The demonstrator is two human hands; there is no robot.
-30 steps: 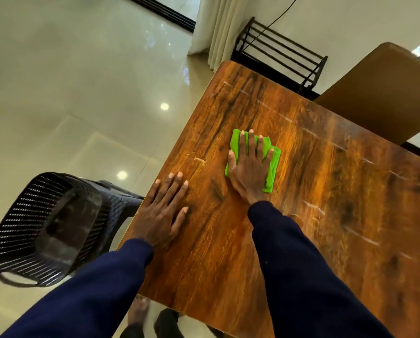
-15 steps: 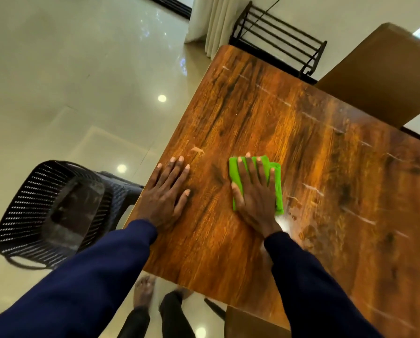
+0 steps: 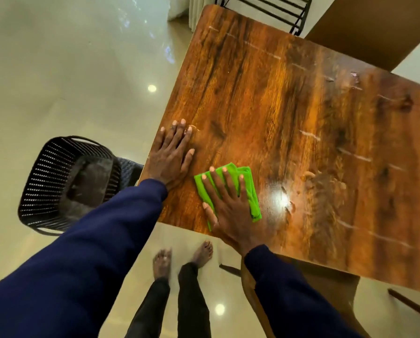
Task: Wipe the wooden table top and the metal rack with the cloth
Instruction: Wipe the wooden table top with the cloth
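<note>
The glossy wooden table top (image 3: 289, 98) fills the right of the head view. A folded green cloth (image 3: 249, 189) lies near the table's near edge, and my right hand (image 3: 228, 206) presses flat on it with fingers spread. My left hand (image 3: 172, 154) rests flat and open on the wood at the table's left edge, just left of the cloth. The black metal rack (image 3: 272, 11) stands on the floor beyond the table's far corner, partly cut off by the frame's top.
A black perforated plastic chair (image 3: 67, 184) stands left of the table, close to my left arm. A brown chair back (image 3: 374, 28) is at the far right side. My bare feet (image 3: 182, 259) stand on the shiny tiled floor below the near edge. A curtain (image 3: 189, 8) hangs beside the rack.
My right hand has dragged the green cloth from the table's middle toward the near edge. My left hand has stayed flat at the left edge.
</note>
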